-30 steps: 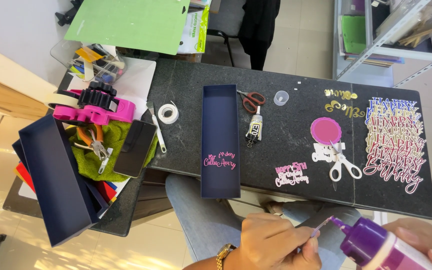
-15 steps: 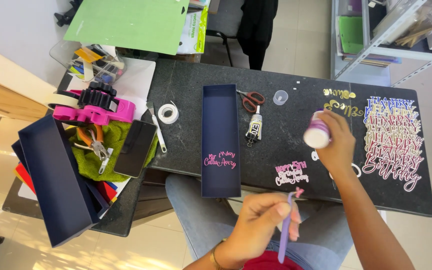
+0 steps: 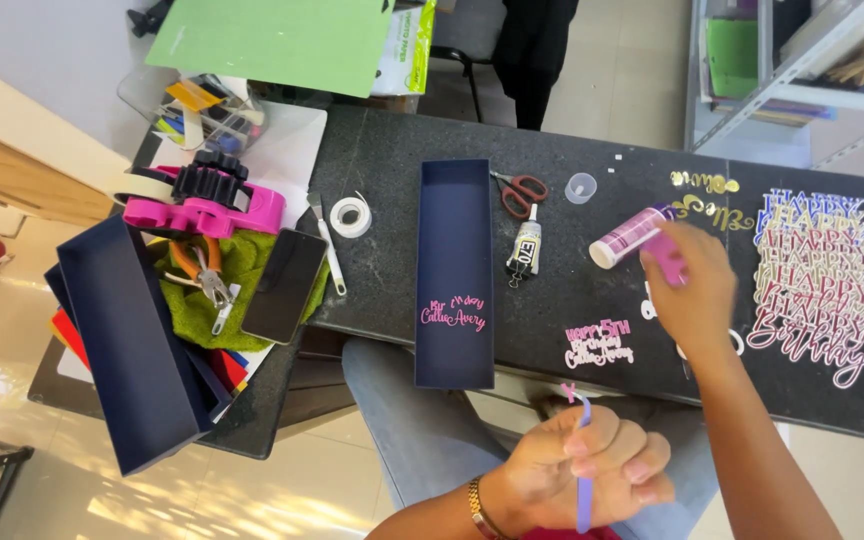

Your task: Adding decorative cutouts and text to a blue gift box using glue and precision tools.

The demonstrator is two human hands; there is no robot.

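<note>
We hold a thin purple stick [image 3: 584,470] pinched in the left hand [image 3: 577,470], bottom centre. The right hand [image 3: 694,290], fingers loosely curled, rests beside the tipped-over purple bottle [image 3: 630,236] at centre right. The pink lettering cutout [image 3: 598,344] lies unglued.

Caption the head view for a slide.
Right hand lays a glue bottle on the black table; left hand holds a purple stick.

Right hand [image 3: 694,290] motion-blurred; grip on purple glue bottle [image 3: 634,235] not resolvable. White scissors [image 3: 732,342] mostly hidden beneath that hand. Lower end of purple stick [image 3: 584,470] covered by left hand [image 3: 592,472]. Green cutting mat [image 3: 282,40] cropped by top edge.
</note>
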